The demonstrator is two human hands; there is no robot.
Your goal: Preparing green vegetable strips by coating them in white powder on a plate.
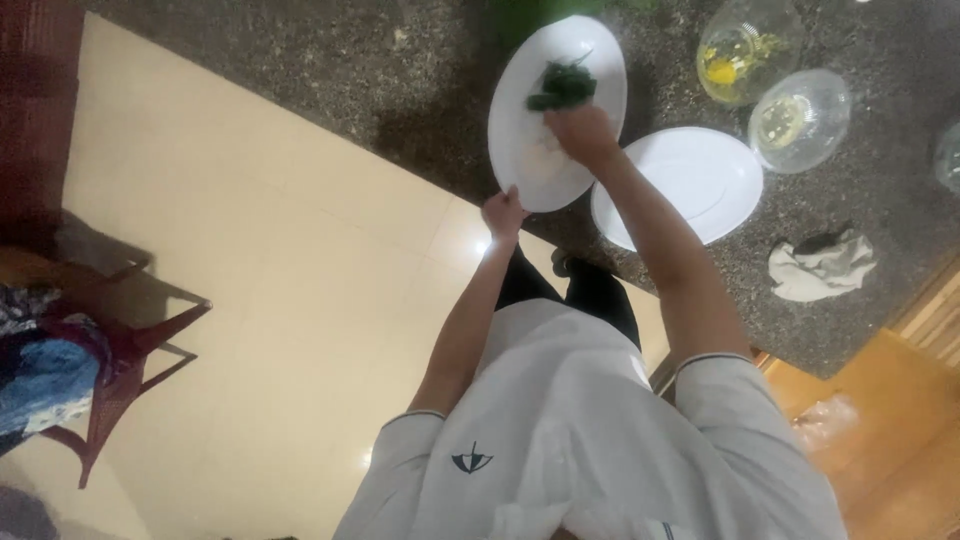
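A white oval plate (520, 100) lies on the dark granite counter (400, 70), jutting over its edge. My left hand (503, 213) grips the plate's near rim. My right hand (582, 133) is over the plate's middle, fingers closed on a bunch of dark green leaves (562, 85) that rest on the plate. Pale food lies under that hand, too blurred to identify.
A second white oval plate (700, 180) sits to the right. Two glass bowls (745, 45) (800, 118) with yellow remains stand beyond it. A crumpled cloth (822, 265) lies near the counter edge. A red chair (110, 360) with clothes stands on the tiled floor at left.
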